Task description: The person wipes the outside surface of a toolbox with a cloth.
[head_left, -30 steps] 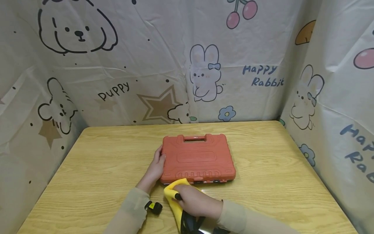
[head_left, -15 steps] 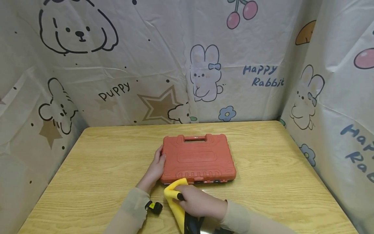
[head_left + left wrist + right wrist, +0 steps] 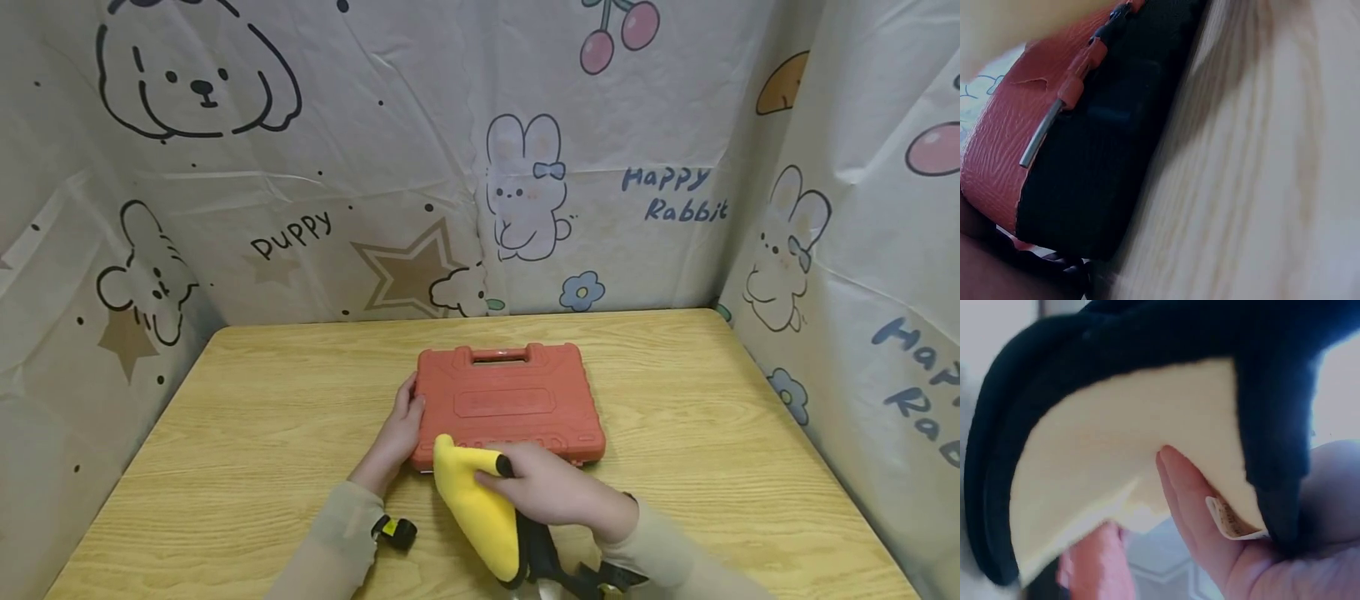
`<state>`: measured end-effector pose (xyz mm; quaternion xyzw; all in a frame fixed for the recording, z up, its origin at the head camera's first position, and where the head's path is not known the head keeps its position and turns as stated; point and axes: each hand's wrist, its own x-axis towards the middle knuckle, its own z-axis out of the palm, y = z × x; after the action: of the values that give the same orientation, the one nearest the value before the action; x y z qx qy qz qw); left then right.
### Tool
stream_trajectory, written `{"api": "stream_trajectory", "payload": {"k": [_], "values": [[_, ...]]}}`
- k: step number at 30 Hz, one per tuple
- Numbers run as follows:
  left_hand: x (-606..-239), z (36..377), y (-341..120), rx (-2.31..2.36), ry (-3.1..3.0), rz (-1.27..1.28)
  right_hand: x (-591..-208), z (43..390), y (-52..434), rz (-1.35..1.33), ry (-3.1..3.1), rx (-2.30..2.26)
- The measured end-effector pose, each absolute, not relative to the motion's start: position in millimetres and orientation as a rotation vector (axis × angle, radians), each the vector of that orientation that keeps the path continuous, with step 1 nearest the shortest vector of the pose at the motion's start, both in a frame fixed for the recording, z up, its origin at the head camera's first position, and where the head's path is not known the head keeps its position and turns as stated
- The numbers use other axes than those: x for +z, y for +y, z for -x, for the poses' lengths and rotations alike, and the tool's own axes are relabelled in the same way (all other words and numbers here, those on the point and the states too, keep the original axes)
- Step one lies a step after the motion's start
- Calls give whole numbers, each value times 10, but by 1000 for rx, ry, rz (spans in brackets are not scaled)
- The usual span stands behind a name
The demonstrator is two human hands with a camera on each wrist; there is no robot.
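yellow cloth (image 3: 476, 504) with the black trim is sitting bunched up in my right hand (image 3: 551, 492), fingers curling round it and pinching it against the thumb, just off the near edge of the orange case (image 3: 510, 404). from the right wrist view the fabric is folding over my fingertips (image 3: 1175, 487). my left hand (image 3: 401, 429) is resting against the case's left side, fingers fairly straight and together, touching it. the case is lying shut on the wooden table (image 3: 225, 433), right beyond both sets of fingers.
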<state>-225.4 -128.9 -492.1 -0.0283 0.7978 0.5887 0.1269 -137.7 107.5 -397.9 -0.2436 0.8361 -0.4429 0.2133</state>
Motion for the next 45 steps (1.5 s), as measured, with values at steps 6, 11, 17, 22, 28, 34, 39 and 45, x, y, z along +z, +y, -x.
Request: {"api": "stream_trajectory", "payload": {"k": [6,11,17,22,28,34,39,45], "values": [[-4931,2261,-1295,1712,2319,78,-3846,1516,1334,578,2185,-1451],[-4916,2254,-1288,1745,2299,91,-3814,1654,1531,428,1986,-1674],[-4913,2245,-1291,1768,2287,94,-3786,1793,1738,308,1972,-1883],[-4917,2243,-1294,1786,2273,89,-3771,1899,1877,202,1962,-2108],[-4908,2246,-1297,1793,2262,79,-3761,1999,2065,112,1819,-2366],[-4900,2255,-1287,1791,2267,73,-3766,2081,2242,-20,1628,-2583],[-4912,2256,-1277,1798,2259,92,-3817,2162,2379,-177,1481,-2705],[-4917,2251,-1296,1816,2253,114,-3928,2231,2534,-219,1303,-2777]]}}
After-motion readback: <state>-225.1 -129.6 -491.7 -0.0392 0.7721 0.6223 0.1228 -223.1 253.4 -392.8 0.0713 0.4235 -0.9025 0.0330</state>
